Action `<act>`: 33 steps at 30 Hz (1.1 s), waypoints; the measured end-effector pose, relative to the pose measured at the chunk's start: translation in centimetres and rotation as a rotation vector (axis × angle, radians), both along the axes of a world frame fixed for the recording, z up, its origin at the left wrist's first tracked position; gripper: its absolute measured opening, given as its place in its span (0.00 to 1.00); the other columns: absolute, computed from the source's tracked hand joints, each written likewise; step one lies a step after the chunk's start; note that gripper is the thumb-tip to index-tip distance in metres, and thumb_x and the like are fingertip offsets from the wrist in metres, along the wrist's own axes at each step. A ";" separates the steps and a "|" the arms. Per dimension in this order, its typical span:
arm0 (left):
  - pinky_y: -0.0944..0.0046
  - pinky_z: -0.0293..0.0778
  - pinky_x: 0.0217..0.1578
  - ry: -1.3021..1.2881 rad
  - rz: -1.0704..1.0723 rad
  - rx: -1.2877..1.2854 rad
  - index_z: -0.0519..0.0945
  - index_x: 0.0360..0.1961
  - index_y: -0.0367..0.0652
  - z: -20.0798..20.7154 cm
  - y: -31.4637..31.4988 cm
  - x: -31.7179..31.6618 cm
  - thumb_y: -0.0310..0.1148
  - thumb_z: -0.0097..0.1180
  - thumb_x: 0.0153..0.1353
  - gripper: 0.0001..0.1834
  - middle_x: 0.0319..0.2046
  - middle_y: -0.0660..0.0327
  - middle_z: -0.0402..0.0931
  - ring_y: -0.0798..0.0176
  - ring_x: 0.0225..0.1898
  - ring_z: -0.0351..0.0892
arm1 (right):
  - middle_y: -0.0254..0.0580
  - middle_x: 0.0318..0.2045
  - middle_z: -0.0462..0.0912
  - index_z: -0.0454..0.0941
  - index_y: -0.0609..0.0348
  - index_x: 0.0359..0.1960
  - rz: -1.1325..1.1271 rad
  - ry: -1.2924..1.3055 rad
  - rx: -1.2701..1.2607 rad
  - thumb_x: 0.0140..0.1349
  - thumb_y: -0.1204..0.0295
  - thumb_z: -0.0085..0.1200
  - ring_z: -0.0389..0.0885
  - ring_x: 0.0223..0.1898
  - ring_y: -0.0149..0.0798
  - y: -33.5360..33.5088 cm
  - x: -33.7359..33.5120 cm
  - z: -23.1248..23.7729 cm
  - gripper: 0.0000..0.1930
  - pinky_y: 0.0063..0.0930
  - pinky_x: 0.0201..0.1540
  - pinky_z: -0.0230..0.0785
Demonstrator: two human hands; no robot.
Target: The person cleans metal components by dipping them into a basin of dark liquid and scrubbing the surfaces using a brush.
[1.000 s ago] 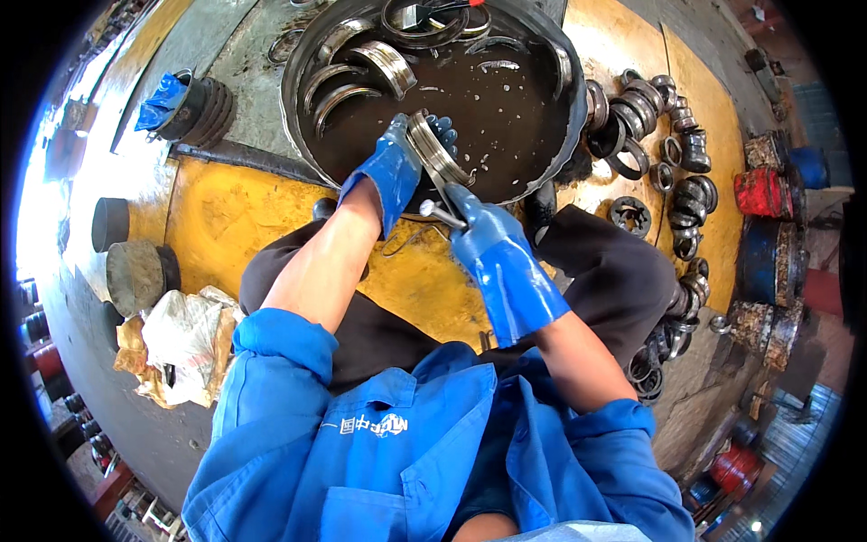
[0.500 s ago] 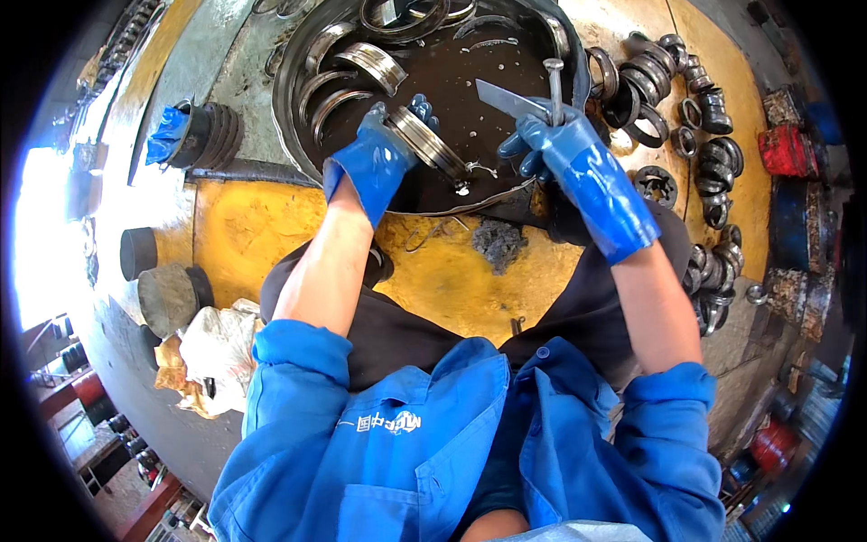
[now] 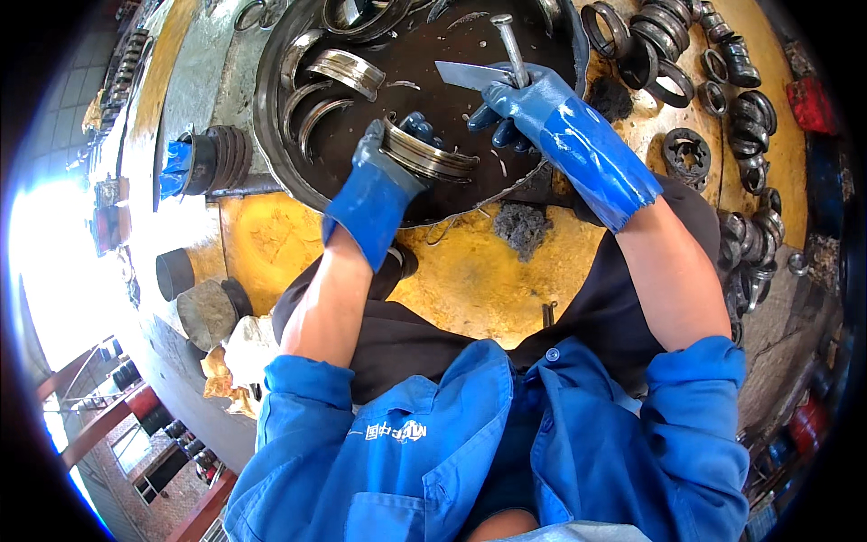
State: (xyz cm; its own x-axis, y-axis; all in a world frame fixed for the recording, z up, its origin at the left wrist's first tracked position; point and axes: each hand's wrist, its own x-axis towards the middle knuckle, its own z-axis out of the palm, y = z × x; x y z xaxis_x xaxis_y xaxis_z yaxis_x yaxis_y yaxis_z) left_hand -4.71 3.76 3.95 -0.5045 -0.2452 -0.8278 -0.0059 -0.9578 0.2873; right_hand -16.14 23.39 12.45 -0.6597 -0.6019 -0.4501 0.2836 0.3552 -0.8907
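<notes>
My left hand [image 3: 384, 176], in a blue rubber glove, grips a grooved metal ring [image 3: 429, 161] over a wide basin [image 3: 271, 144] of dark liquid. Its fingers wrap around the ring from both sides. Above and right of the ring, my right hand [image 3: 542, 108], gloved alike, is closed on a flat metal blade [image 3: 465, 75] that points left. A headed metal rod [image 3: 513, 50] stands up out of the same grip; whether it joins the blade is hidden. More metal rings [image 3: 348, 72] lie partly sunk in the liquid.
Stacks of dark metal rings [image 3: 664, 36] stand right of the basin, beside a slotted round part [image 3: 686, 155]. A dark clump of fibres [image 3: 522, 230] lies on the yellow floor [image 3: 461, 280] between my knees. At left sit a ribbed cylinder [image 3: 221, 161] and a grey canister [image 3: 208, 314].
The held ring has turned from a steep slant to nearly level, and white strands at its lower end no longer show. My right hand and blade have shifted left and up. The view has tilted.
</notes>
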 end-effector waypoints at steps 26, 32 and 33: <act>0.55 0.75 0.50 0.179 0.071 -0.025 0.77 0.49 0.41 2.0 -3.4 1.4 0.37 0.38 0.73 0.16 0.38 0.61 0.78 0.59 0.40 0.77 | 0.39 0.32 0.88 0.75 0.63 0.58 -0.155 0.042 -0.031 0.71 0.64 0.52 0.84 0.22 0.28 0.8 -1.9 -1.5 0.19 0.19 0.22 0.74; 0.70 0.76 0.29 0.347 0.161 0.096 0.80 0.51 0.33 5.6 -2.7 0.3 0.28 0.55 0.64 0.16 0.20 0.71 0.75 0.72 0.24 0.75 | 0.42 0.33 0.87 0.79 0.65 0.53 -0.364 -0.097 -0.141 0.70 0.65 0.53 0.84 0.27 0.30 -0.9 -3.2 -1.7 0.17 0.23 0.29 0.76; 0.72 0.75 0.30 0.563 0.080 0.273 0.80 0.52 0.34 3.7 -4.2 0.8 0.27 0.54 0.64 0.16 0.20 0.72 0.75 0.74 0.24 0.75 | 0.42 0.33 0.87 0.79 0.65 0.52 -0.375 -0.120 -0.162 0.69 0.65 0.53 0.84 0.28 0.30 -1.3 -3.0 -1.9 0.17 0.24 0.30 0.76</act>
